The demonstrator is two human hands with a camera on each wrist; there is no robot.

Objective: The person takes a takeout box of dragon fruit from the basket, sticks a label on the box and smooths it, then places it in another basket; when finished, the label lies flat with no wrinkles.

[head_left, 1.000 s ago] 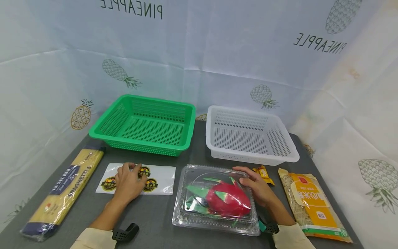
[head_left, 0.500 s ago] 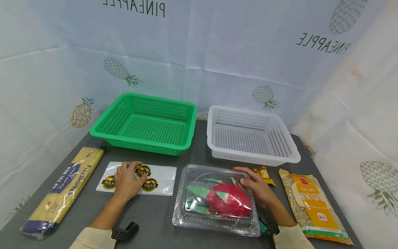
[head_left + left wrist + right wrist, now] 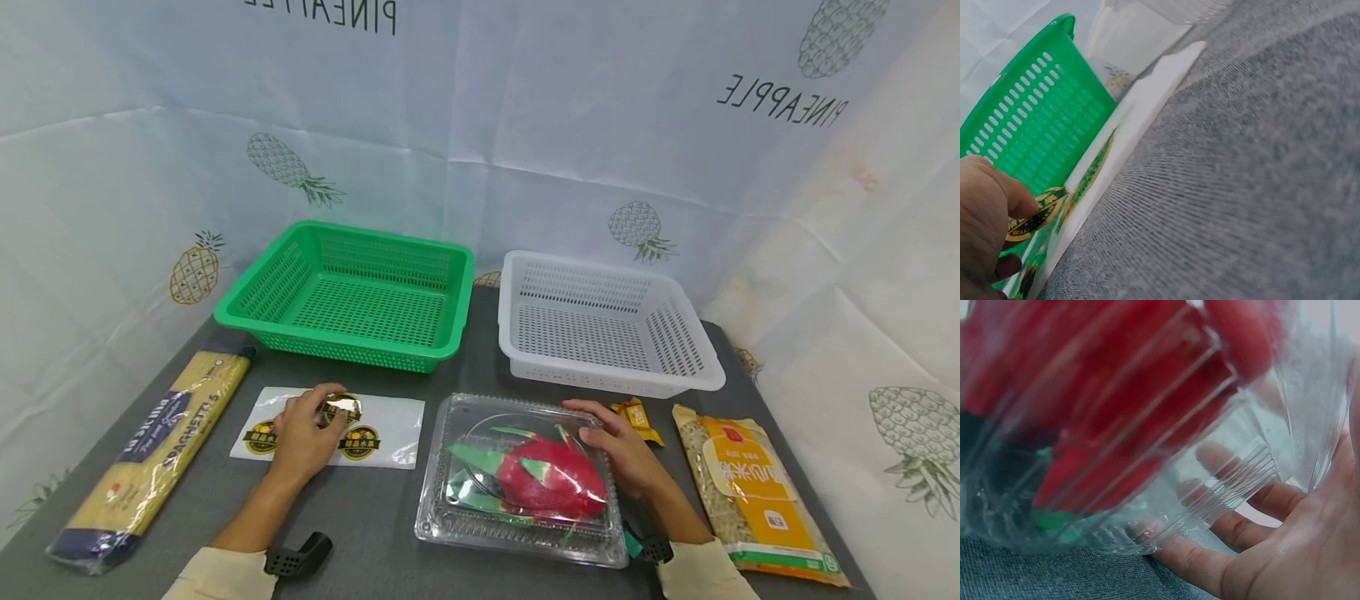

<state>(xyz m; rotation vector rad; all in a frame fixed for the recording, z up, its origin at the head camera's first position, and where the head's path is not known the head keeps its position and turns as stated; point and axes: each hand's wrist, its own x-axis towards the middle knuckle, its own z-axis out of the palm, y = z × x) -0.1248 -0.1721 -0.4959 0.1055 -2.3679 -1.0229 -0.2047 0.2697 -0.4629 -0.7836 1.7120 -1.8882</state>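
My left hand pinches a round black and gold sticker between thumb and fingertip. In the left wrist view that sticker tilts up from the white sticker sheet, which lies on the table. Two other round stickers show on the sheet, one either side of the hand. My right hand holds the right back corner of a clear plastic box, its thumb on the lid. Inside the closed box lies a red dragon fruit with green tips. Through the plastic, the right wrist view shows several fingers along its side.
A green basket and a white basket stand at the back. Spaghetti in a long pack lies at the left edge. On the right are a small yellow packet and an orange bag of grain.
My left hand has shifted slightly left, and the pinched sticker now bends up from the sheet. The right hand and the box have stayed in place.
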